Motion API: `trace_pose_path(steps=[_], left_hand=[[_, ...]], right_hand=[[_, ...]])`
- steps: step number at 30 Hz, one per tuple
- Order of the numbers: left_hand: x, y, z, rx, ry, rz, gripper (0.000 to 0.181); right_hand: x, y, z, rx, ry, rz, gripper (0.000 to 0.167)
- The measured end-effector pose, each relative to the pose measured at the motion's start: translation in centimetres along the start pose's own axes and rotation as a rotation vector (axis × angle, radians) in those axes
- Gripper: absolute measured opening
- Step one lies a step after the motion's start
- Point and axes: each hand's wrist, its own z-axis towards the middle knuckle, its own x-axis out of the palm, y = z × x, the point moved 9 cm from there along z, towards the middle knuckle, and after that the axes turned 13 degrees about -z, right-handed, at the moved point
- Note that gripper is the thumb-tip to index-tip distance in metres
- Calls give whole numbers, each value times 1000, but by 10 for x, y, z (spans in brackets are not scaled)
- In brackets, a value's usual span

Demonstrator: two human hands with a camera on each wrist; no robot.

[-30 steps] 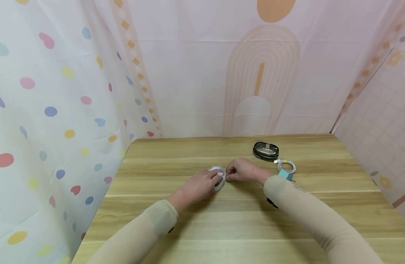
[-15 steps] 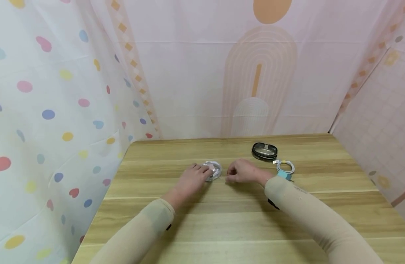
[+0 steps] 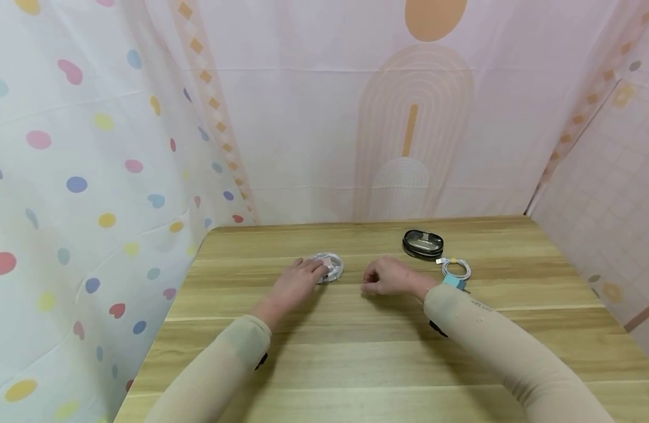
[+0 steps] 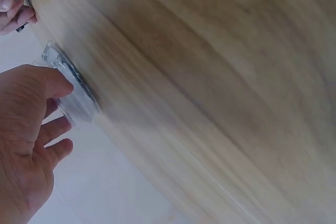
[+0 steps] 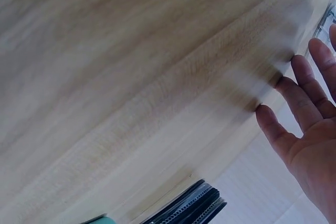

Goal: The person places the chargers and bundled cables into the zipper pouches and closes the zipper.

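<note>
My left hand holds a coiled white cable in clear wrap, at the middle of the wooden table. In the left wrist view the thumb of my left hand lies along the near side of the wrapped coil, with fingers behind it. A short gap to the right of the coil, my right hand rests its fingertips on the table and holds nothing. The right wrist view shows the fingers of my right hand spread and loosely bent against the tabletop.
Behind my right hand lies a black coiled cable. Beside it are a smaller white coiled cable and a light-blue item, close to my right wrist. Patterned curtains stand behind the table and at both sides.
My left hand has moved left and slightly back across the table with the wrapped white coil, away from my right hand. My right hand has stayed nearly in place.
</note>
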Motion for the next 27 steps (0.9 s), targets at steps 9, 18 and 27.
trace_pose_path(steps=[9,18,27], left_hand=[[-14,-25,1,143,-175,64,34],[-17,-56,-3,277,-230,126,14],[-5,-69,-4,279,-112,36,8]], right_hand=[[-1,-3,-1,-8,8,16,17],[-1,-2,-5,-23,20,6,9],[-1,-5,-10,-27,14,-18,7]])
